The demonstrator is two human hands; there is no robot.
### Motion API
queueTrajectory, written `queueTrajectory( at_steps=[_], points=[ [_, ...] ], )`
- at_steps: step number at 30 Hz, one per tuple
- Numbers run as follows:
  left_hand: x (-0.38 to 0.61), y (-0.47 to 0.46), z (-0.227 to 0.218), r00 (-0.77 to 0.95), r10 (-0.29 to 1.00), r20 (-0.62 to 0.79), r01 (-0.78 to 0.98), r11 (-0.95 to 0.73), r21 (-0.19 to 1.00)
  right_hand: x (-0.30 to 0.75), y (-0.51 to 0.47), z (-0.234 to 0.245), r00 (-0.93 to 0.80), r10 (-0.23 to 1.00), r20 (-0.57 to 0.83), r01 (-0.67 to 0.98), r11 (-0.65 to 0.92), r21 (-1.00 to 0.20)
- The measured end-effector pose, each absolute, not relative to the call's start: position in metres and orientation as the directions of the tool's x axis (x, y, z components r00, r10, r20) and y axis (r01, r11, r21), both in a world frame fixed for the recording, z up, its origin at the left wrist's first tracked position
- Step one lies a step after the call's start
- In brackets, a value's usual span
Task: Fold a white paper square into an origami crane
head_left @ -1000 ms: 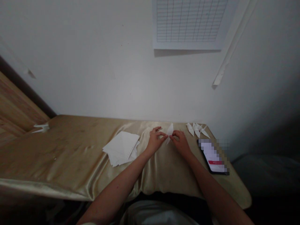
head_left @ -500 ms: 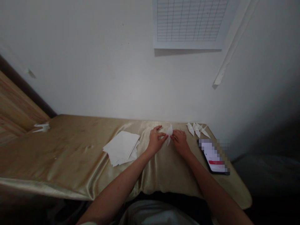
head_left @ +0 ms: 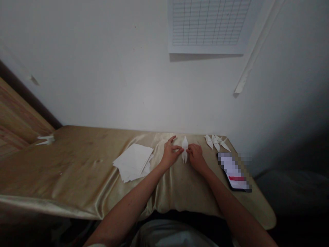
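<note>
A small folded white paper (head_left: 185, 143) with a pointed top and two narrow points below stands upright between my hands. My left hand (head_left: 171, 152) pinches its left edge between thumb and index finger, the other fingers spread away. From the right, my right hand (head_left: 196, 155) pinches the opposite edge, its fingers curled. To the left of my left hand lies a loose stack of white paper sheets (head_left: 135, 161). Several folded paper pieces (head_left: 217, 142) with pointed ends rest beyond my right hand, near the back right corner.
A phone (head_left: 233, 173) with a lit screen lies at the right side of the table. Gold satin cloth (head_left: 77, 164) covers the table, with folds in the middle. Another white folded piece (head_left: 46, 140) sits at the far left. A gridded sheet (head_left: 208, 24) hangs on the wall.
The folded paper has turned slightly, and its top point and two lower points show more clearly now. Both hands stay almost in the same place.
</note>
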State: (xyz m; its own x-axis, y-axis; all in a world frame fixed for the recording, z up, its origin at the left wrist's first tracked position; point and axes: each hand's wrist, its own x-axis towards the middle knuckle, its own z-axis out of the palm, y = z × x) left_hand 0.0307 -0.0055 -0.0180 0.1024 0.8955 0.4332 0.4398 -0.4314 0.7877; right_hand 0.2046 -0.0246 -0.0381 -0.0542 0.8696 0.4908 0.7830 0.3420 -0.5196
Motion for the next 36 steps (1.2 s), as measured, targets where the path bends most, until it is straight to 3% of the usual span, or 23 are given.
queueTrajectory(
  at_steps=[8,13,18,29,36],
  points=[
    [0.030,-0.005,-0.015,0.066,0.891,0.449,0.472,-0.424,0.773,0.212,-0.025,-0.027,-0.061,0.869,0.491,0.605,0.423,-0.674],
    [0.031,-0.007,-0.013,0.066,0.883,0.465,0.479,-0.436,0.761,0.219,-0.024,-0.024,0.031,0.906,0.422,0.453,0.364,-0.814],
    [0.031,-0.008,-0.012,0.061,0.894,0.445,0.505,-0.411,0.758,0.221,-0.021,-0.028,0.018,0.946,0.324,0.343,0.299,-0.891],
    [0.032,-0.010,-0.015,-0.012,0.922,0.387,0.488,-0.333,0.807,0.217,-0.028,-0.016,0.013,0.938,0.346,0.412,0.310,-0.857],
    [0.036,-0.016,-0.012,0.058,0.893,0.446,0.479,-0.417,0.772,0.217,-0.028,-0.016,0.124,0.896,0.427,0.483,0.321,-0.815]
  ],
)
